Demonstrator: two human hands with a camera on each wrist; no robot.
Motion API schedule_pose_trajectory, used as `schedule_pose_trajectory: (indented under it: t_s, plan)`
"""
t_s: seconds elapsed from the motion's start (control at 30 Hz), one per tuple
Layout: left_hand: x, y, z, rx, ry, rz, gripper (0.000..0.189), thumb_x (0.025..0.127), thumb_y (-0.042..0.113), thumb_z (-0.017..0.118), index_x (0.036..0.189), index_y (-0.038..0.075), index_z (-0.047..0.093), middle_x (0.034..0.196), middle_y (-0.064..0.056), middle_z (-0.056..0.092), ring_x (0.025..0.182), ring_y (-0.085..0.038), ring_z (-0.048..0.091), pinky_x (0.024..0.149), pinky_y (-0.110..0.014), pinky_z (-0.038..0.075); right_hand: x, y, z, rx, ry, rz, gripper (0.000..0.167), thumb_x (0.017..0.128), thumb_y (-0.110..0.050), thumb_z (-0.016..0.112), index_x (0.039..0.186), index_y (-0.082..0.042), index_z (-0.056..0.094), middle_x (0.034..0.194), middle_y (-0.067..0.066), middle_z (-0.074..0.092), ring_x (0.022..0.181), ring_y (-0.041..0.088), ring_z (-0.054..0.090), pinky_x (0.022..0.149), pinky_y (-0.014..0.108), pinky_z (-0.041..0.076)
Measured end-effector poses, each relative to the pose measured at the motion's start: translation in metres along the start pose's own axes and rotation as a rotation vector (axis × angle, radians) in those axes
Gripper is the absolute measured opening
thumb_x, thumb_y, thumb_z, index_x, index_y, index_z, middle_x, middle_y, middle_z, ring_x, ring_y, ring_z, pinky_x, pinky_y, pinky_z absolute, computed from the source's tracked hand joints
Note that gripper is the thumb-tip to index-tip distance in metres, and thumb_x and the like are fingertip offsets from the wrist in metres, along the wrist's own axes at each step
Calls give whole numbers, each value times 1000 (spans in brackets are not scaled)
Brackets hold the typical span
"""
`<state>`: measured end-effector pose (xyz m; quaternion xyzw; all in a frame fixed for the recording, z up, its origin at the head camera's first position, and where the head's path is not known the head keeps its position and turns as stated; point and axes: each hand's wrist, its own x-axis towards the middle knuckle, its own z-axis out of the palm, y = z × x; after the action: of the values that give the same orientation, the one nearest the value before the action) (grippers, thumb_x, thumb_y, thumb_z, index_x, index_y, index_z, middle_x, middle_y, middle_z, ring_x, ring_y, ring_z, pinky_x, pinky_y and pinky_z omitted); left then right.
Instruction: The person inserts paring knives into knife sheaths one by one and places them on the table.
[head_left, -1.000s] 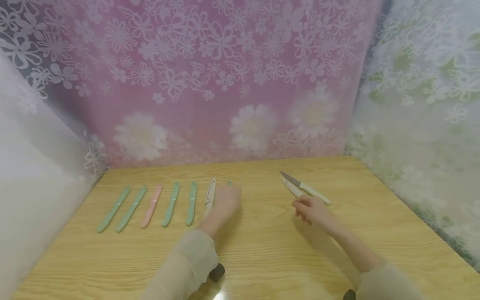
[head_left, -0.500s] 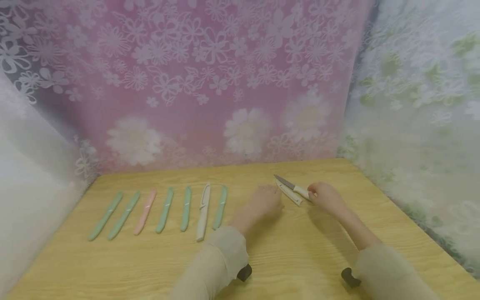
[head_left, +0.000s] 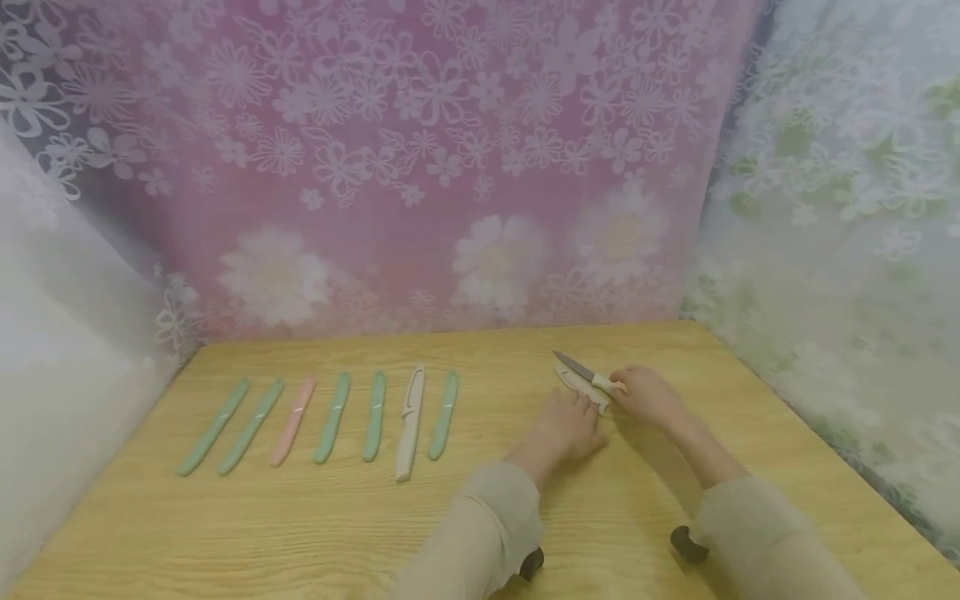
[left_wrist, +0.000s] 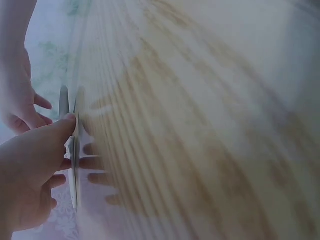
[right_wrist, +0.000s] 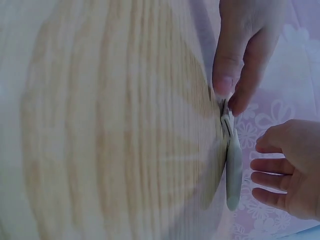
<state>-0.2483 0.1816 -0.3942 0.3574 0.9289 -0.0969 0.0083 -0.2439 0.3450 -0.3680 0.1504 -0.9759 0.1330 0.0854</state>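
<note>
A paring knife [head_left: 575,364] with a dark blade and a cream handle lies at the right of the table. Its cream blade cover [head_left: 572,380] lies just in front of it. My left hand [head_left: 564,427] reaches the cover with fingers extended and the thumb apart. In the left wrist view, that hand [left_wrist: 32,175] has its thumb against the cover. My right hand [head_left: 651,395] is at the knife's handle end. In the right wrist view, the right hand [right_wrist: 295,175] has its fingers extended, a little apart from the pale handle [right_wrist: 233,175].
Left on the wooden table [head_left: 300,533] lies a spaced row: several green sheathed knives [head_left: 330,417], a pink one [head_left: 292,421] and a cream one [head_left: 409,425]. A floral curtain [head_left: 450,167] stands behind, with more cloth at both sides.
My left hand has left the rightmost green knife and moved right to the cream cover. My right hand has moved from in front of the cover to the knife's handle.
</note>
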Motion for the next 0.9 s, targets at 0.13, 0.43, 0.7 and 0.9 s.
schedule_pose_trajectory:
  t_s: [0.13,0.43,0.7,0.9]
  plan:
    - [-3,-2,-2,35,22,4,54,97,48,36,142,20,35,140,5,39,130,-14,32,111,-35,21,6,2,3,-14,-26,32,26,91,-5,54,108,14,57,104,32,57,97,47,55,81,54,48]
    - [0,-12,1,176,54,-22,37,98,33,42,131,18,50,110,3,51,100,-10,48,89,-22,42,16,9,12,-25,-111,101,24,93,-7,48,106,9,58,91,21,58,82,33,58,71,46,52]
    - [-2,-32,-5,162,58,-7,30,94,39,49,113,21,64,99,3,57,89,-11,51,82,-21,45,22,8,14,-68,-121,130,18,93,-6,45,94,5,59,81,14,57,73,27,56,64,41,51]
    - [-6,-50,-10,-214,-45,-19,14,90,19,59,102,15,64,103,0,60,95,-14,53,90,-28,44,25,8,16,-93,-111,154,20,92,-6,48,103,8,58,89,21,60,83,36,59,73,49,50]
